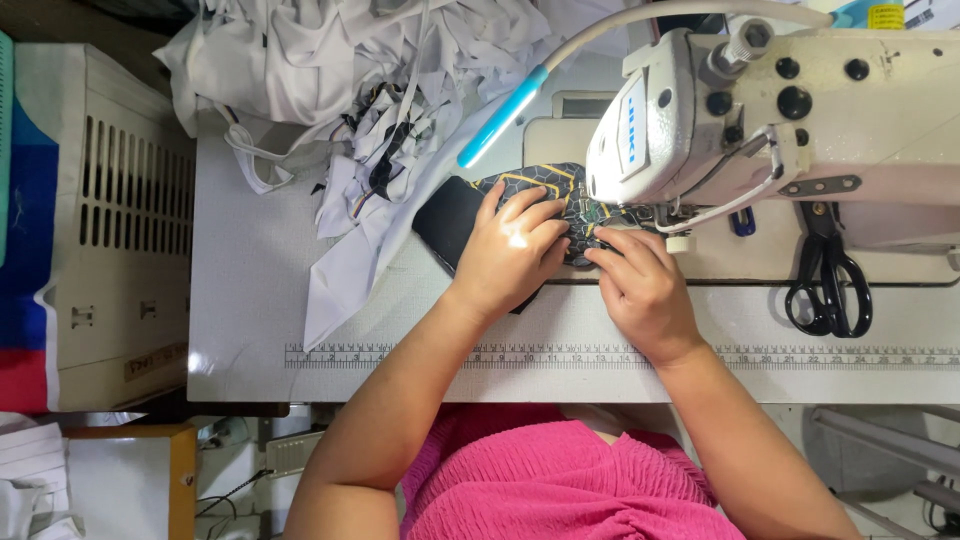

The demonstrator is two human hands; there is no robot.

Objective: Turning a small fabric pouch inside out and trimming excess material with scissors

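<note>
Fingers (540, 215) of both hands press dark patterned fabric (535, 182) flat on the white sewing table (250, 300).

The white table (250, 330) lies bare along its front edge by the printed ruler strip (420, 356) — a hand could pass freely there, left of the left hand (510, 250). Farther back, a heap of white fabric scraps (340, 90) blocks the rear left. The sewing machine head (760, 110) overhangs the dark patterned cloth (520, 195), leaving little room above the right hand (640, 285). Black scissors (828, 275) occupy the bed to the right — the lamp arm (520, 110) crosses overhead.
</note>
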